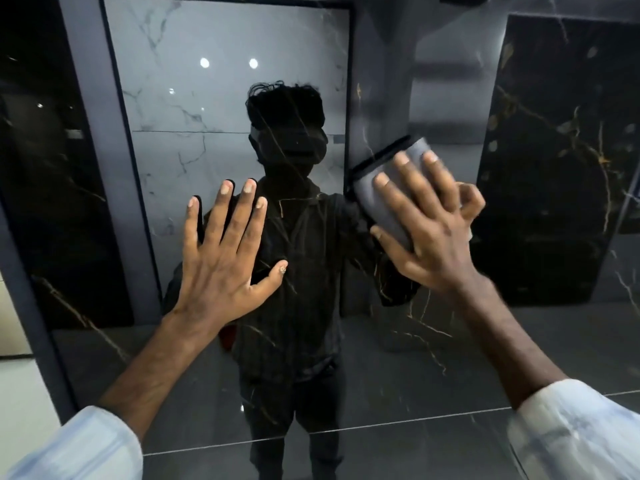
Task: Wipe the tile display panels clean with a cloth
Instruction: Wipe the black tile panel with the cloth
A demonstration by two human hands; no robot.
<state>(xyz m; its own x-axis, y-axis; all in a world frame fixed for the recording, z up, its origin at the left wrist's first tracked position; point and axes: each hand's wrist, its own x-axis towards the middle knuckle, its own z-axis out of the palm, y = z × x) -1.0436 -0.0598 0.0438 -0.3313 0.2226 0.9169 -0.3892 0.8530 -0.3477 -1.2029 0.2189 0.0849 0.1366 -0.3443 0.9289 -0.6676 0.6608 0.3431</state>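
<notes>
While the left hand [221, 261] lies flat on the glossy black tile panel [398, 341], fingers straight and spread, palm against the surface, the right hand [429, 230] presses a folded grey cloth [384, 199] onto the same panel, up and to the right of the left. Right fingers are extended over the cloth, thumb at its lower edge; the little finger looks curled, edges blurred. Hands are apart, nothing between them but bare tile. Cloth has a dark hem along its upper-left side and sits flat on the surface under the fingers. Panel is dark with gold veining and mirrors a person's silhouette, plus white marble tiles [207, 98] behind. Light-coloured sleeves [571, 427] are rolled back at both forearms.
</notes>
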